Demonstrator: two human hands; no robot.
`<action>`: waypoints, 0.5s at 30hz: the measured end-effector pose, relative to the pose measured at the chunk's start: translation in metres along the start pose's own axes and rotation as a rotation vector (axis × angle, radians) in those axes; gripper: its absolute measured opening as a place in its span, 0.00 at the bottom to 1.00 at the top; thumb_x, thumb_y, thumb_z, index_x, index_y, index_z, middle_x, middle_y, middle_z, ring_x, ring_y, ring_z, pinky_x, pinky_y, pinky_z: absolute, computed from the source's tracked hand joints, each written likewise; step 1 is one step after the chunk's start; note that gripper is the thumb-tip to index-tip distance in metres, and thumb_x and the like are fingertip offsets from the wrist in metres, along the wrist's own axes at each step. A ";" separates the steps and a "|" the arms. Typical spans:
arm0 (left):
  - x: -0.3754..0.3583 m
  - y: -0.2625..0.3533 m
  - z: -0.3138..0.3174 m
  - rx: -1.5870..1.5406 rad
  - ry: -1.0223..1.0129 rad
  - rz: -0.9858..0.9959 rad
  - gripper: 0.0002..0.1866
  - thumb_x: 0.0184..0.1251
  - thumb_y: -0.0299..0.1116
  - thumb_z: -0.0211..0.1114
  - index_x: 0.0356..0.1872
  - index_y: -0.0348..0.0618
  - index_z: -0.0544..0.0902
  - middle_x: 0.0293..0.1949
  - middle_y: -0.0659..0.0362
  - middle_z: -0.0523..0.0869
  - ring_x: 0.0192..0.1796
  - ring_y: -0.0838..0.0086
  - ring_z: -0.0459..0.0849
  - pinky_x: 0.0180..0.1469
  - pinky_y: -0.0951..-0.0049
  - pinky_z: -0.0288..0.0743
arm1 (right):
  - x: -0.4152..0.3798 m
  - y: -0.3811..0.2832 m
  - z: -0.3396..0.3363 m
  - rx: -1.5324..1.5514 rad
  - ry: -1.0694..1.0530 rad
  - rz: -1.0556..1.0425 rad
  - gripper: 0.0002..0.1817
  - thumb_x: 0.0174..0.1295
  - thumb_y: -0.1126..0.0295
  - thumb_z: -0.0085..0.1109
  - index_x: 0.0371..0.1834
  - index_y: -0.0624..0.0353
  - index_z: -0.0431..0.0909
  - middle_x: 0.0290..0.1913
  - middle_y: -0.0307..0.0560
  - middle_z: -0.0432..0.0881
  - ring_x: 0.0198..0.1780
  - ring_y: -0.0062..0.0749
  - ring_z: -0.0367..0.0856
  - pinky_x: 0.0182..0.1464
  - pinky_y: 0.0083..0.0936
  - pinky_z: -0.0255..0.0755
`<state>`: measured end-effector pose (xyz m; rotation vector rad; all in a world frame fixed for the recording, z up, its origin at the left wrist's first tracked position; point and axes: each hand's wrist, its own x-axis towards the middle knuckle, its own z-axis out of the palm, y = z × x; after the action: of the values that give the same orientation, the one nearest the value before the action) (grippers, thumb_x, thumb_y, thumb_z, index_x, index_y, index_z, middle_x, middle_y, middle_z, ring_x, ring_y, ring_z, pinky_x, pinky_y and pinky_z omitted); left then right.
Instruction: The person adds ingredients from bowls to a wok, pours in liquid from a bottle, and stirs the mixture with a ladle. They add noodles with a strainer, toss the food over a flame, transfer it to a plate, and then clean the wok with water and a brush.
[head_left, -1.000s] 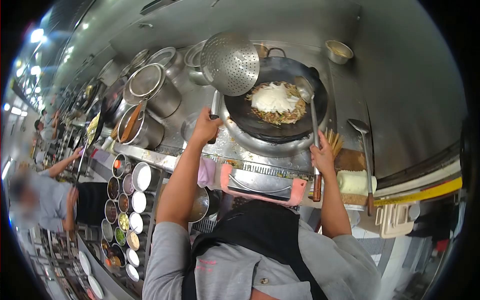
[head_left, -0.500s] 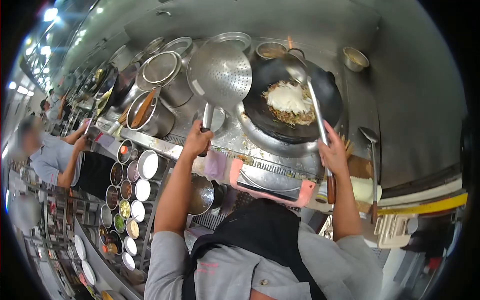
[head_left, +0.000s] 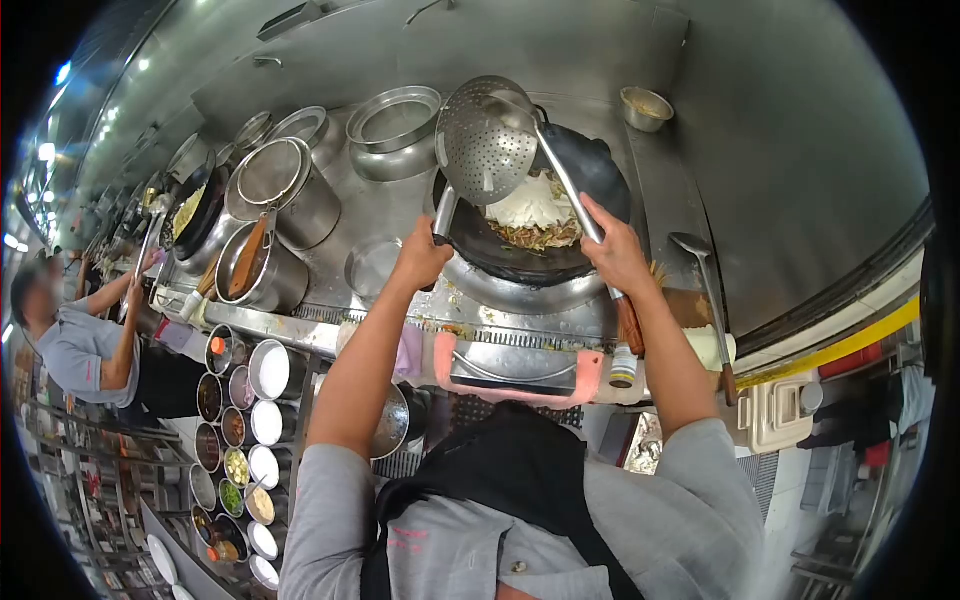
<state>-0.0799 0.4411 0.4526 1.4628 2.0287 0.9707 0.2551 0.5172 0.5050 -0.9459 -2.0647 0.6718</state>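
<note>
My left hand [head_left: 422, 256] is closed round the dark handle of a large perforated skimmer [head_left: 482, 150], raised over the left part of a black wok [head_left: 598, 172]. My right hand [head_left: 618, 252] grips the long metal handle of a ladle [head_left: 566, 184]. The ladle's head end meets the skimmer's right rim, and its bowl overlaps the skimmer in this view. Below them in the wok lies a pale white mass [head_left: 532, 204] on top of browned, shredded food [head_left: 540, 236]. The skimmer hides part of the wok's far left side.
On the left stand steel pots [head_left: 275, 290], one with a wooden-handled tool. A spatula [head_left: 706, 262] lies right of the wok, and a small bowl [head_left: 647, 108] sits behind. Ingredient containers [head_left: 268, 370] line the lower left. Another person [head_left: 90, 330] works at the far left.
The skimmer has moved right, over the wok. The ladle's head has moved away from above the food and now meets the skimmer. The camera view has shifted.
</note>
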 end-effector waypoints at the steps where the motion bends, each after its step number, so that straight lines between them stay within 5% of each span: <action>1: 0.005 0.000 0.001 0.024 -0.013 0.018 0.28 0.53 0.33 0.67 0.54 0.32 0.70 0.39 0.35 0.84 0.45 0.42 0.84 0.49 0.53 0.76 | 0.000 0.001 0.001 -0.018 0.008 -0.081 0.36 0.56 0.79 0.54 0.73 0.57 0.66 0.52 0.57 0.83 0.40 0.40 0.82 0.48 0.30 0.75; 3: 0.016 0.001 0.004 0.056 -0.046 0.018 0.29 0.53 0.34 0.68 0.56 0.32 0.69 0.43 0.33 0.83 0.49 0.40 0.83 0.52 0.52 0.75 | -0.002 0.002 0.004 -0.060 0.025 -0.241 0.36 0.56 0.80 0.54 0.73 0.56 0.65 0.53 0.59 0.81 0.45 0.47 0.82 0.52 0.30 0.74; 8: 0.035 0.006 0.003 0.107 -0.063 0.018 0.31 0.54 0.32 0.67 0.59 0.32 0.67 0.47 0.30 0.82 0.52 0.37 0.81 0.56 0.51 0.74 | -0.035 0.012 -0.015 -0.464 -0.368 0.057 0.41 0.58 0.82 0.52 0.78 0.47 0.56 0.46 0.57 0.73 0.47 0.55 0.77 0.51 0.45 0.72; 15: 0.031 0.001 0.001 0.249 0.076 0.071 0.30 0.54 0.32 0.69 0.58 0.34 0.68 0.40 0.36 0.84 0.44 0.40 0.84 0.48 0.50 0.75 | -0.059 0.032 -0.027 -0.388 -0.221 0.133 0.40 0.57 0.81 0.55 0.77 0.49 0.60 0.50 0.60 0.76 0.52 0.59 0.77 0.56 0.43 0.72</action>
<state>-0.0892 0.4709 0.4538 1.6583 2.2315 0.8359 0.3160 0.4934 0.4739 -1.2844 -2.3979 0.4659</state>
